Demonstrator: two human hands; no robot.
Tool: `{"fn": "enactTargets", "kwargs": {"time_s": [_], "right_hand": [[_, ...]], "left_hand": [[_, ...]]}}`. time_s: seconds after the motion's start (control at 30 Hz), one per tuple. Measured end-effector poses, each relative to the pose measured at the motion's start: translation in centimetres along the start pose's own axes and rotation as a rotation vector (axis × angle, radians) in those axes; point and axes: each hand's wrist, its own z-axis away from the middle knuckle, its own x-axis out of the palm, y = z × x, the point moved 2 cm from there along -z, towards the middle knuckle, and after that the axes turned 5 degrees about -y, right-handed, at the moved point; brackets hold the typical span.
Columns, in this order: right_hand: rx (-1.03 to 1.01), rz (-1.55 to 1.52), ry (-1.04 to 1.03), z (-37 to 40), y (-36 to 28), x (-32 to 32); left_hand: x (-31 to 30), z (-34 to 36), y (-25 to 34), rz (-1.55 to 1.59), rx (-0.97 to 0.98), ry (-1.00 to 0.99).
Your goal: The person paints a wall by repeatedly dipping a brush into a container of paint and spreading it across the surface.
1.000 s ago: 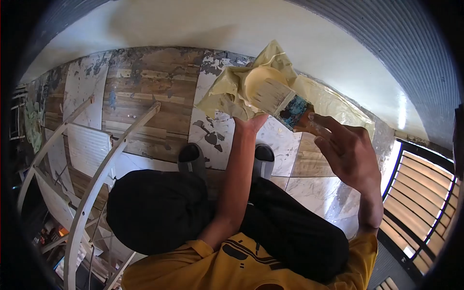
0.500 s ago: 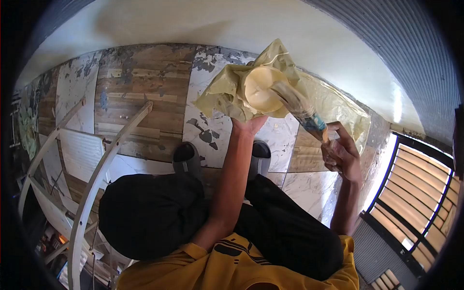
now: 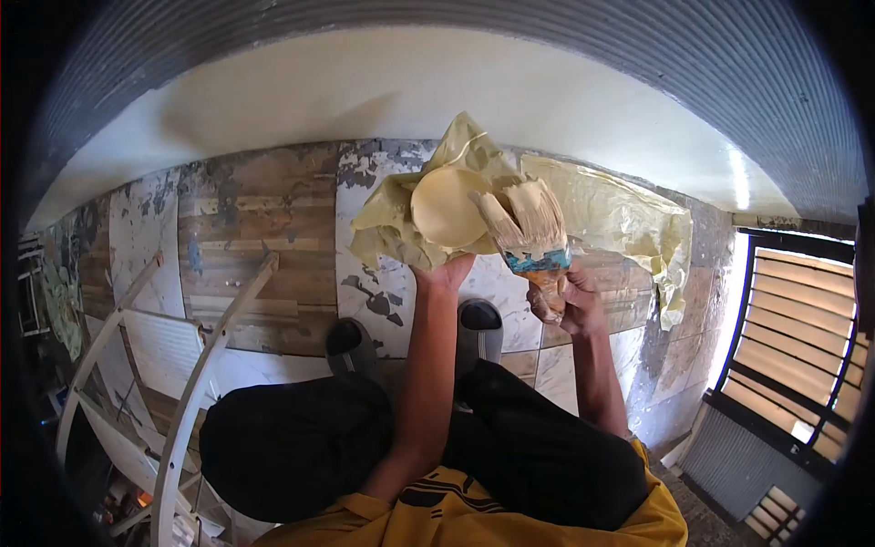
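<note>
Paintbrush (image 3: pixel 529 223) clenched in right hand (image 3: pixel 567 303), beside plastic-wrapped bowl (image 3: pixel 445 206) grasped by left hand (image 3: pixel 444 272); white ladder (image 3: pixel 195 383) at left.

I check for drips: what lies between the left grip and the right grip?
Head view: nothing held there. Between left grip and right grip only the white floor tile below shows.

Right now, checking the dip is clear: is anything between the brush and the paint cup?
Nothing visible does. The brush, bristles up in the right hand, is at the rim of the paint cup in the left hand.
</note>
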Motion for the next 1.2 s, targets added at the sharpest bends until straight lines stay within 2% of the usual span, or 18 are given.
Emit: {"fn": "enactTargets", "kwargs": {"time_s": [0.07, 0.13, 0.23, 0.27, 0.3, 0.33, 0.4, 0.47, 0.53, 0.6, 0.67, 0.7, 0.77, 0.9, 1.03, 1.1, 1.2], "right_hand": [[-0.145, 0.084, -0.062, -0.3, 0.0, 0.0], [-0.222, 0.133, 0.030, -1.0, -0.3, 1.0], [-0.406, 0.512, 0.139, -2.1, -1.1, -0.1], [-0.412, 0.509, 0.145, -2.8, -0.6, -1.0], [-0.557, 0.762, 0.316, -3.9, 0.0, -1.8], [-0.697, 1.014, 0.492, -5.0, 0.4, -2.0], [-0.770, 0.952, 0.568, -7.0, 1.0, -3.1], [-0.796, 1.097, 0.640, -8.9, 1.8, -5.8], [-0.881, 1.159, 0.654, -10.8, 1.5, -6.2], [-0.950, 1.318, 0.686, -12.1, 1.2, -5.9], [-0.941, 1.283, 0.733, -13.5, 1.0, -5.6], [-0.859, 1.269, 0.787, -14.1, 0.9, -5.6], [-0.746, 1.232, 0.870, -15.1, 1.8, -7.0], [-0.727, 1.275, 0.896, -15.9, 4.2, -9.3], [-0.715, 1.212, 0.888, -15.7, 5.7, -10.1], [-0.401, 1.226, 0.907, -15.2, 5.6, -9.4], [-0.354, 1.286, 0.889, -15.1, 6.3, -10.1]], "left_hand": [[-0.5, -0.5, 0.0, -0.005, -0.009, -0.089], [-0.5, -0.5, 0.3, -0.008, 0.088, 0.015], [-0.9, -0.4, 0.6, -0.027, 0.118, 0.039], [-1.3, -0.5, 1.0, -0.064, 0.163, 0.080], [-3.4, -0.6, 1.7, 0.067, 0.141, 0.074], [-3.2, -0.6, 2.0, 0.063, 0.134, 0.074], [-2.8, -0.3, 2.9, -0.048, 0.213, 0.171], [-2.3, -0.3, 3.5, -0.009, 0.206, 0.094], [-2.0, 0.0, 4.3, -0.104, 0.313, 0.193], [-2.4, 0.2, 5.2, -0.080, 0.314, 0.208], [-2.9, 0.3, 5.9, 0.210, 0.255, 0.084], [-2.6, 0.3, 6.0, 0.208, 0.257, 0.092], [-2.1, 0.4, 6.2, 0.011, 0.317, 0.155], [-3.0, 0.5, 6.8, 0.010, 0.337, 0.233], [-3.0, 0.3, 6.8, 0.065, 0.313, 0.215], [-2.8, 0.3, 6.6, 0.063, 0.316, 0.238], [-2.6, 0.3, 6.6, 0.078, 0.312, 0.241]]}}
